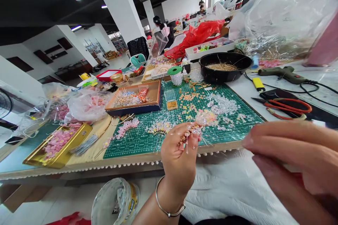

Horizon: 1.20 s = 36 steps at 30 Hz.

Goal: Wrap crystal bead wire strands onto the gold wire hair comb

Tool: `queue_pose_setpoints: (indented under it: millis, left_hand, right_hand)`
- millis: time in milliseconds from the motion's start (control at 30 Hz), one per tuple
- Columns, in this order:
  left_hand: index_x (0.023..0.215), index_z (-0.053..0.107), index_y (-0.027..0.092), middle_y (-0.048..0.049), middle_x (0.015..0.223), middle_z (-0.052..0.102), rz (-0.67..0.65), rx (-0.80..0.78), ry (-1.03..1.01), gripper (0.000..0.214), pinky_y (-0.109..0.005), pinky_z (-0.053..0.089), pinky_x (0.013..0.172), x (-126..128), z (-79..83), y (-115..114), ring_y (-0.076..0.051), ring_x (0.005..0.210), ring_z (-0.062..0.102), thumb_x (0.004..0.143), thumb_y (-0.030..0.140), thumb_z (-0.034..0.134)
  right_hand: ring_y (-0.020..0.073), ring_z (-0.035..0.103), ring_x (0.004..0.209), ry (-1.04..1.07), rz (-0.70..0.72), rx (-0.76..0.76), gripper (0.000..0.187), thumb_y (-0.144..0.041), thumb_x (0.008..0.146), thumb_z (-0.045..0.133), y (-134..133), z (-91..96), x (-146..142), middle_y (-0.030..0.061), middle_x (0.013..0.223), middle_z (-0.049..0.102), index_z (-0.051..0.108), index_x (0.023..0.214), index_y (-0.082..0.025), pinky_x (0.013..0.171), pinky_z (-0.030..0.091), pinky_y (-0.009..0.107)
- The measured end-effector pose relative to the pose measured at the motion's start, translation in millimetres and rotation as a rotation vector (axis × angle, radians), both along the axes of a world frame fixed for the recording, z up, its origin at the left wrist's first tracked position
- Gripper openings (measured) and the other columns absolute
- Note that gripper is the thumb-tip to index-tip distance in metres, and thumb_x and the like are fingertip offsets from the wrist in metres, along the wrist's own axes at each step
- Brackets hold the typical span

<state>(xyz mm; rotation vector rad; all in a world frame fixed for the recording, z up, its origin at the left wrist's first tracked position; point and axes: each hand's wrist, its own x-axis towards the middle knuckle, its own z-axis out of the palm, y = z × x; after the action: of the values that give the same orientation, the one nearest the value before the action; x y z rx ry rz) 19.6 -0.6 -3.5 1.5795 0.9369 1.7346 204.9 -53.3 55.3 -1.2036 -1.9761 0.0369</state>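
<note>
My left hand [178, 158], with a bangle at the wrist, is closed around a beaded hair ornament [207, 116]. The ornament has pale pink and yellow flowers, clear beads, gold-coloured pieces and thin wires. My right hand [298, 154] is close to the camera on the right, apart from the left, with thumb and fingertips drawn together; whatever is between them is too small to make out. Beneath both, a green cutting mat [126, 147] carries clear beads [224, 104], small yellow flowers [188, 110], a beaded piece [161, 127] and a pink beaded strand [126, 128].
Red-handled scissors [289, 107], a glue gun [283, 74] and a black bowl [224, 77] of gold wires lie right. A box of ornaments [158, 103], a gold tray [60, 161] of pink flowers and plastic bags [88, 105] are left. A bucket [105, 197] stands below.
</note>
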Motion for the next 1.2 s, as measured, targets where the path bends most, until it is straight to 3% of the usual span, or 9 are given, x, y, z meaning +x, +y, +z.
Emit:
queue_pose_setpoints:
  millis: [133, 267, 500, 600, 967, 1200]
  left_hand:
    - [0.106, 0.071, 0.024, -0.0049, 0.1, 0.075, 0.077, 0.062, 0.127, 0.022, -0.032, 0.061, 0.079, -0.3, 1.4, -0.4, -0.019, 0.095, 0.072, 0.09, 0.012, 0.062]
    - [0.11, 0.071, 0.028, -0.0017, 0.101, 0.074, 0.086, 0.08, 0.166, 0.027, -0.034, 0.059, 0.086, -1.4, 2.7, -0.3, -0.018, 0.096, 0.072, 0.091, 0.012, 0.061]
    - [0.105, 0.073, 0.028, -0.0027, 0.103, 0.075, 0.024, -0.036, 0.019, 0.021, -0.02, 0.059, 0.07, -0.9, 4.2, -0.2, -0.014, 0.089, 0.071, 0.092, 0.016, 0.064]
    - [0.108, 0.073, 0.03, -0.0014, 0.104, 0.074, -0.029, -0.05, -0.016, 0.024, -0.02, 0.058, 0.072, -0.3, 3.5, -0.9, -0.012, 0.087, 0.071, 0.092, 0.015, 0.064]
    - [0.092, 0.076, 0.023, 0.0022, 0.078, 0.072, -0.287, -0.242, -0.408, 0.007, -0.015, 0.056, 0.066, 2.6, 7.5, 2.4, -0.006, 0.069, 0.068, 0.089, 0.021, 0.071]
    - [0.095, 0.075, 0.024, 0.0014, 0.083, 0.071, -0.245, -0.226, -0.321, 0.009, -0.018, 0.055, 0.068, 3.1, 4.8, -0.7, -0.007, 0.071, 0.067, 0.091, 0.02, 0.068]
  right_hand:
    - [0.0165, 0.067, 0.073, -0.108, 0.046, 0.056, 0.014, -0.023, 0.094, 0.052, -1.4, -0.5, -22.9, 0.0006, 0.092, 0.072, 0.058, 0.107, -0.025, 0.062, 0.05, 0.03]
    - [0.0171, 0.062, 0.058, -0.146, -0.029, 0.097, 0.017, -0.029, 0.096, 0.048, 6.5, -12.4, -36.7, 0.0012, 0.077, 0.069, 0.062, 0.095, -0.02, 0.054, 0.043, 0.033]
    - [0.016, 0.058, 0.064, -0.176, 0.005, 0.206, 0.015, -0.019, 0.096, 0.048, 16.0, -7.0, -38.6, 0.0018, 0.075, 0.063, 0.061, 0.09, -0.016, 0.063, 0.04, 0.032]
    - [0.0182, 0.059, 0.066, -0.209, -0.026, 0.254, 0.019, -0.022, 0.098, 0.049, 18.2, -7.0, -43.0, 0.0041, 0.076, 0.064, 0.06, 0.083, -0.016, 0.064, 0.039, 0.034]
    - [0.0161, 0.066, 0.056, -0.214, -0.031, 0.264, 0.023, -0.017, 0.099, 0.035, 18.5, -10.3, -35.2, 0.0041, 0.074, 0.072, 0.057, 0.103, -0.012, 0.047, 0.045, 0.03]
    - [0.0135, 0.057, 0.05, -0.239, -0.002, 0.324, 0.022, -0.014, 0.097, 0.038, 16.9, -6.2, -25.9, -0.0004, 0.064, 0.064, 0.056, 0.11, -0.013, 0.05, 0.042, 0.029]
